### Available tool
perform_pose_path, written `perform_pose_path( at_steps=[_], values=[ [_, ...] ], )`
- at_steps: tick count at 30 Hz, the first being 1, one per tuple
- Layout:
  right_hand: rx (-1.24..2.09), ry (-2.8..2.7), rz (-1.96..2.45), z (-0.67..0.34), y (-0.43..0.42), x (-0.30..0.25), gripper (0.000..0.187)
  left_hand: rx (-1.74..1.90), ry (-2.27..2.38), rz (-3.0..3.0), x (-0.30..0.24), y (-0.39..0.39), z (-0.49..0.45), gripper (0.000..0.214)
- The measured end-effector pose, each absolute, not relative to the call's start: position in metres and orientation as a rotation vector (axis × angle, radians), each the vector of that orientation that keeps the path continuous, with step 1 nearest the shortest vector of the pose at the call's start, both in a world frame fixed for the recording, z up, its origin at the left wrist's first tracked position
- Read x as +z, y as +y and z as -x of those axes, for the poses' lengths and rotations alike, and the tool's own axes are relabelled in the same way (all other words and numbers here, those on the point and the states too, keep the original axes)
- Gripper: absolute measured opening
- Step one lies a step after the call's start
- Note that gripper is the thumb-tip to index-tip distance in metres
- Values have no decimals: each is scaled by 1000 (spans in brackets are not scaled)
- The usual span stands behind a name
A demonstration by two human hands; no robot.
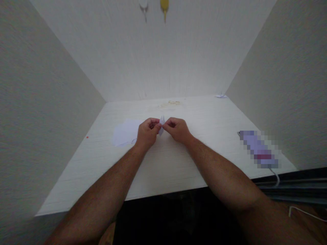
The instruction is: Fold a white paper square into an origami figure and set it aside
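Note:
A small folded piece of pale lilac paper is held above the middle of the white table. My left hand pinches its left side with fingers curled. My right hand pinches its right side in the same way. Both hands meet at the paper, knuckles up, and most of the paper is hidden between the fingers. A few loose pale sheets lie flat on the table just left of my left hand.
White walls close in the table on the left, back and right. A small folded paper figure sits in the far right corner. A blurred-out object with a white cable lies at the right. A yellowish stain marks the far table.

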State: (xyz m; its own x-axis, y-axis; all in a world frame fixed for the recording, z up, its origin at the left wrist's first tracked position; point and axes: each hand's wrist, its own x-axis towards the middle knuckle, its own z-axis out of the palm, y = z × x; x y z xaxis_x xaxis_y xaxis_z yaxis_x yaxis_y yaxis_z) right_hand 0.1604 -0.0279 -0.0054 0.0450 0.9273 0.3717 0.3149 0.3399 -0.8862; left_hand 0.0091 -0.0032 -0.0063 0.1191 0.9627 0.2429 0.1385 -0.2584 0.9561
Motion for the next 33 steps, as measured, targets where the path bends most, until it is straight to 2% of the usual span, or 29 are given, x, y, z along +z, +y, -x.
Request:
perform_pose_path(
  at_steps=[27,33],
  values=[
    [686,-1491,1197,-163,-24,-11,20,1128,1149,-1640,-7,-4,-7,13],
    [779,-1433,1141,-163,-21,-14,27,1117,1174,-1813,-8,-2,-5,14]
  ],
)
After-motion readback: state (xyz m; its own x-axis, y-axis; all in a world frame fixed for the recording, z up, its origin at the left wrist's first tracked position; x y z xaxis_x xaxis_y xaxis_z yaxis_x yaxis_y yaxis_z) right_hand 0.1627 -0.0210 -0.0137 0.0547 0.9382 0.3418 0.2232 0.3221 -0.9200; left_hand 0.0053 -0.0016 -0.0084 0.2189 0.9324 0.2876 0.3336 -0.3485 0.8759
